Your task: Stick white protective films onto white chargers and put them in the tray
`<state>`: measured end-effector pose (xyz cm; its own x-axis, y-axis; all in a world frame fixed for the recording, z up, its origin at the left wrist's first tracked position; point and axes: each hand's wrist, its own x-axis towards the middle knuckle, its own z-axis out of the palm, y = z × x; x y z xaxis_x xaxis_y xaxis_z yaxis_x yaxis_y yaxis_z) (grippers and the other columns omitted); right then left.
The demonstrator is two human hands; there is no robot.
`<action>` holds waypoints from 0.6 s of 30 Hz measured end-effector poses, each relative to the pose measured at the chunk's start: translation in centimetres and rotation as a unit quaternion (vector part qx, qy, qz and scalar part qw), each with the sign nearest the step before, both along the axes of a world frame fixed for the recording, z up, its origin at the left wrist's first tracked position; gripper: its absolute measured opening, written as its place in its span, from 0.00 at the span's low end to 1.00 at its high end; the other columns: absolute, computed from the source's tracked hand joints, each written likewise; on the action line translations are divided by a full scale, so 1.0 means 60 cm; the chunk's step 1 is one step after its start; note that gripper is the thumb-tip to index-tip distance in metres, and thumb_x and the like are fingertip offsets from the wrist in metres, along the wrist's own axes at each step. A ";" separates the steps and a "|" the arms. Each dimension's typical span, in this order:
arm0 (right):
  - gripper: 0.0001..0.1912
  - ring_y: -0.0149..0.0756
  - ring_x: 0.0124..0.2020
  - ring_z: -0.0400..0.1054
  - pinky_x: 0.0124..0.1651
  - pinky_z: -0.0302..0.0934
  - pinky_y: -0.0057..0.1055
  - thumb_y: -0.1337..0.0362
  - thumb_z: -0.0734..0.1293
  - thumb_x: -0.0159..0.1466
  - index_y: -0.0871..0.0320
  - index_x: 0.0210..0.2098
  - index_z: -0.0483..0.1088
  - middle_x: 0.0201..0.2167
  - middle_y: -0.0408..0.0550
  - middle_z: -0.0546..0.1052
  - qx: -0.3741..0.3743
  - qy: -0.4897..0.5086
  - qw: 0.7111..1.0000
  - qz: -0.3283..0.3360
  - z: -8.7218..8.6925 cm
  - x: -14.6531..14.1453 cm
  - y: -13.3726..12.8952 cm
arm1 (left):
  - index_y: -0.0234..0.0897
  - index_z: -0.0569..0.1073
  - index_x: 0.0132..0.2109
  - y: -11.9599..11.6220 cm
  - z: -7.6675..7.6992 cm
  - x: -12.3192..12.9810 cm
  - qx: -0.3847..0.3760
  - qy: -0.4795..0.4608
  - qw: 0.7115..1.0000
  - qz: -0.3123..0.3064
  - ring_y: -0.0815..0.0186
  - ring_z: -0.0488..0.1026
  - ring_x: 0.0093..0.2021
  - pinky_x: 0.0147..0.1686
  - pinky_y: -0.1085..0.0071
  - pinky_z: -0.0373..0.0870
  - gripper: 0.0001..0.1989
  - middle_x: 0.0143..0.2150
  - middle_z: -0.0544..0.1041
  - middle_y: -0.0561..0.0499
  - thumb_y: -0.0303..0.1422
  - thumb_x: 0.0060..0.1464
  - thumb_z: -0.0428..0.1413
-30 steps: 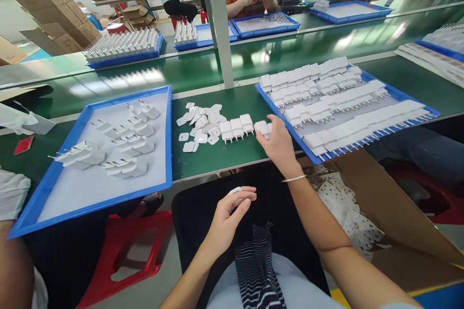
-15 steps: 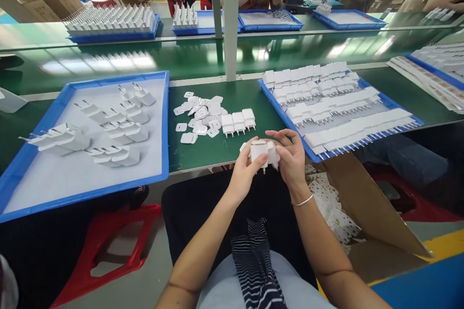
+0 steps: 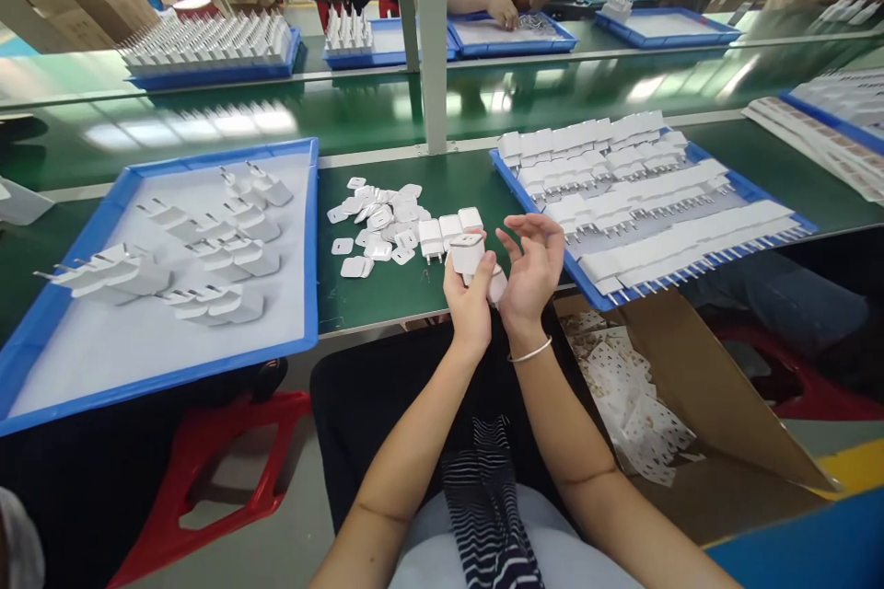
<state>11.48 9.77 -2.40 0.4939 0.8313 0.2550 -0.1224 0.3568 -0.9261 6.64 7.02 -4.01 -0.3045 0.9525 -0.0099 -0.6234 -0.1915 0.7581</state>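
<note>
Held in my left hand (image 3: 471, 299) is a white plug adapter (image 3: 467, 253), above the table's front edge. A second white piece (image 3: 496, 285) shows between my two hands, against the base of my right palm. My right hand (image 3: 531, 269) is turned palm inward with its fingers apart and curled; whether it grips that piece cannot be made out. Just behind my left hand stand several white adapters (image 3: 450, 227) in a short row. Loose white flat covers (image 3: 387, 219) lie in a pile left of them.
A blue-rimmed tray (image 3: 313, 239) with scattered adapters lies left, another (image 3: 539, 202) with rows of adapters right. A metal post (image 3: 433, 46) rises behind the table. An open cardboard box (image 3: 718, 396) sits below right. People work across the bench.
My left hand has tilted upright with the adapter. My right hand has moved left and turned, its fingers away from the adapter. A person's hand opposite has lowered to a tray.
</note>
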 end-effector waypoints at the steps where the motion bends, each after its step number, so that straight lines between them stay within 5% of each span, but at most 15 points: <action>1: 0.10 0.40 0.51 0.73 0.55 0.70 0.46 0.65 0.56 0.61 0.52 0.43 0.59 0.43 0.52 0.72 -0.012 0.017 1.000 -0.001 0.000 0.001 0.012 | 0.36 0.77 0.52 0.004 0.002 -0.002 -0.001 -0.017 1.000 -0.001 0.56 0.73 0.63 0.65 0.63 0.66 0.20 0.57 0.79 0.45 0.36 0.53 0.67; 7: 0.07 0.35 0.36 0.69 0.41 0.68 0.34 0.64 0.57 0.59 0.52 0.39 0.59 0.34 0.45 0.67 -0.029 0.074 0.996 -0.029 -0.009 0.002 0.045 | 0.32 0.79 0.47 0.012 0.006 -0.011 0.010 -0.103 0.995 -0.009 0.55 0.73 0.64 0.70 0.61 0.61 0.13 0.54 0.81 0.43 0.34 0.57 0.61; 12: 0.03 0.31 0.23 0.56 0.28 0.57 0.28 0.63 0.56 0.60 0.52 0.36 0.57 0.27 0.38 0.57 -0.026 0.083 0.995 -0.053 -0.013 -0.004 0.017 | 0.36 0.79 0.49 0.000 -0.007 -0.011 0.068 -0.043 0.997 -0.001 0.47 0.74 0.62 0.66 0.56 0.66 0.18 0.55 0.80 0.42 0.37 0.51 0.63; 18: 0.05 0.32 0.27 0.60 0.32 0.60 0.30 0.60 0.60 0.65 0.53 0.35 0.63 0.27 0.39 0.62 -0.047 0.008 0.998 -0.045 -0.029 -0.010 -0.022 | 0.38 0.78 0.50 -0.003 -0.016 -0.006 0.067 -0.003 0.998 -0.014 0.41 0.75 0.60 0.54 0.54 0.75 0.23 0.57 0.78 0.40 0.44 0.49 0.64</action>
<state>10.87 8.43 -4.16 0.5704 0.8037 0.1695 -0.1089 0.2785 -0.9542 6.28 6.83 -4.99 -0.2787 0.9534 0.1155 -0.6348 -0.2731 0.7228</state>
